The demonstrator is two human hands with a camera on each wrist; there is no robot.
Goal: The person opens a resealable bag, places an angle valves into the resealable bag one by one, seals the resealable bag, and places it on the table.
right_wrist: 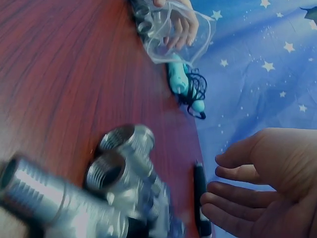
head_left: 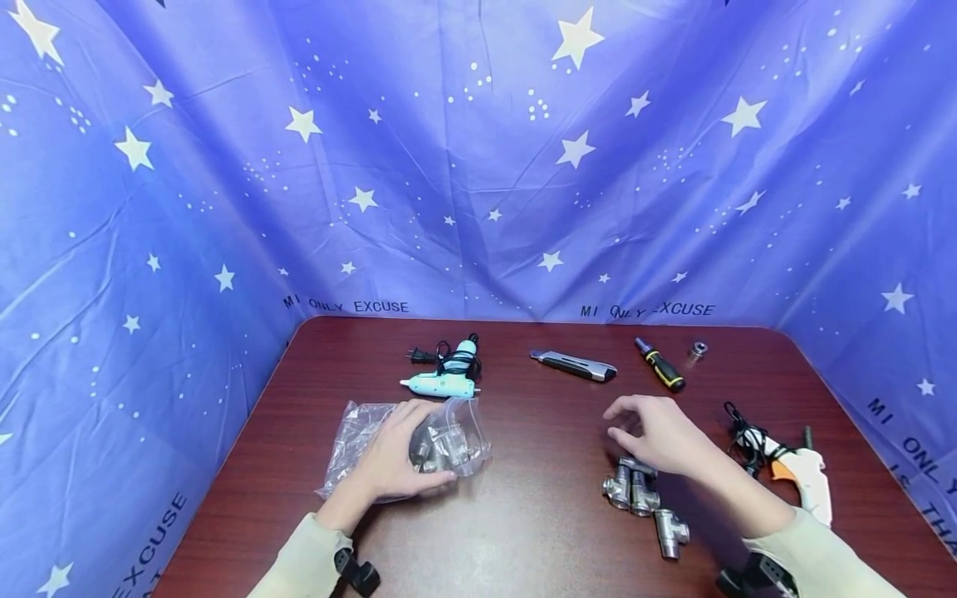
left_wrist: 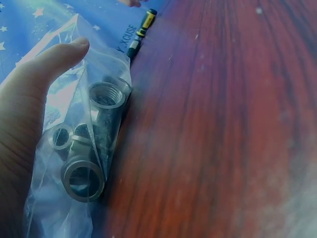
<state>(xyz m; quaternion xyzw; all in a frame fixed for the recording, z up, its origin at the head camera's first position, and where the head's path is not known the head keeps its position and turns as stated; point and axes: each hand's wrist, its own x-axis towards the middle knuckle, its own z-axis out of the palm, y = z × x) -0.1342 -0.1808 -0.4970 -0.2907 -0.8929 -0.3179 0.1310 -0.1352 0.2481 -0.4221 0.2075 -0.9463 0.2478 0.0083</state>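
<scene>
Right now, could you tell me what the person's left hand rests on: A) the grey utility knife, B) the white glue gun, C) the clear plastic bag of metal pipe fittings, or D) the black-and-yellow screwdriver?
C: the left hand lies on the clear plastic bag of metal pipe fittings, its fingers against the plastic.

We see clear plastic bag (head_left: 366, 432) lying flat on table, left of centre, holding several threaded metal fittings (left_wrist: 94, 134). Three more silver threaded fittings (head_left: 643, 502) lie loose, clustered together, toward right front, open ends showing.
</scene>
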